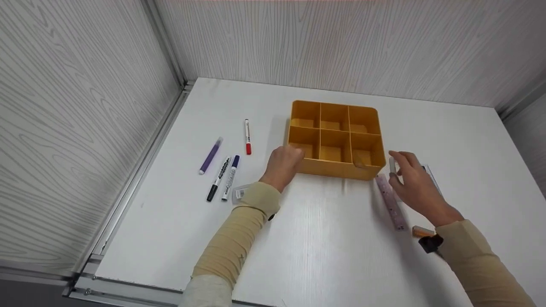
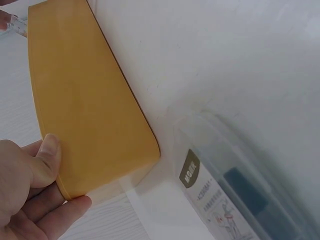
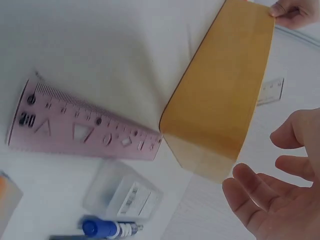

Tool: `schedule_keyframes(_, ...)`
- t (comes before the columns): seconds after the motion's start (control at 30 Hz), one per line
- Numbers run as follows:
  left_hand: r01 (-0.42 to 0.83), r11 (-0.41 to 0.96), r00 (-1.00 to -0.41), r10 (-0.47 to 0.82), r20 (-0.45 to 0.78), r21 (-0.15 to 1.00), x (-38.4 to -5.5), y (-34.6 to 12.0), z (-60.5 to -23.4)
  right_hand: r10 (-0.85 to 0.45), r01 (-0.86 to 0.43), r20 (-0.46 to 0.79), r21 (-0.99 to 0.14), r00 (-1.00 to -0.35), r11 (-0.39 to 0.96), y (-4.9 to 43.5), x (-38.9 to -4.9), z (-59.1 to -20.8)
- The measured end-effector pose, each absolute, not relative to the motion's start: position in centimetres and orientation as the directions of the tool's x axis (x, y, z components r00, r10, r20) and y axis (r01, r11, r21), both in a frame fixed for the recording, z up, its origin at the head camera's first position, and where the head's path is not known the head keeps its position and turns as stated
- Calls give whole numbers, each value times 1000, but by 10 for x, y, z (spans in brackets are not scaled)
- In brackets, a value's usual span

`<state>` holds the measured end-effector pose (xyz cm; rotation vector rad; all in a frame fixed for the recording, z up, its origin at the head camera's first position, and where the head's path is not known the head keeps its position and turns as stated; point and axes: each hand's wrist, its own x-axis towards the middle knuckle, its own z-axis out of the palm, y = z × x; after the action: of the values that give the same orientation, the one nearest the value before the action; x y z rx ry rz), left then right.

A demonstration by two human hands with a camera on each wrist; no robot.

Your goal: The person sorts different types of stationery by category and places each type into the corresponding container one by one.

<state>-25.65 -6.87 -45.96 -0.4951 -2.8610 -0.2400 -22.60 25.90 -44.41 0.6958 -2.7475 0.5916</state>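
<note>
My left hand (image 1: 283,166) grips the front left rim of a yellow six-compartment organizer box (image 1: 337,168), its thumb on the outer wall in the left wrist view. Off the box's front right corner is my right hand (image 1: 416,187). In the right wrist view its fingers (image 3: 245,200) are spread and loosely bent, with nothing between them. A clear ruler (image 3: 271,91) sticks out past the box rim there; its lower part is hidden. A pink ruler (image 3: 85,122) lies with one end at the box corner, beside a clear plastic case (image 3: 122,192) and a blue-capped pen (image 3: 107,227).
Left of the box lie a red-capped marker (image 1: 248,136), a purple marker (image 1: 210,155), a black-capped marker (image 1: 219,179) and a blue-capped marker (image 1: 230,178). A labelled clear case (image 2: 220,185) sits near my left wrist. An orange-and-grey block (image 1: 422,231) is by my right wrist. Panels enclose the table.
</note>
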Motion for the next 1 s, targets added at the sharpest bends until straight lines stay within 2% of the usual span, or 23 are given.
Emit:
schedule_keyframes(0.2,356,926,-912,315,262,124,-257,-69,-461,-292,-375,267,-352,-918,858,291,-220,-435)
schedule_keyframes(0.53,382,914,-894,328,306,137,-256,-71,-464,-200,-310,324,-334,-924,890,337,-211,-440)
schedule_keyframes(0.77,364,920,-908,317,275,143,-256,-70,-461,-115,-176,183,-367,-976,913,355,-205,-447)
schedule_keyframes(1.0,365,922,-906,320,276,130,-256,-69,-463,-125,-134,47,-341,-991,930,373,-199,-464)
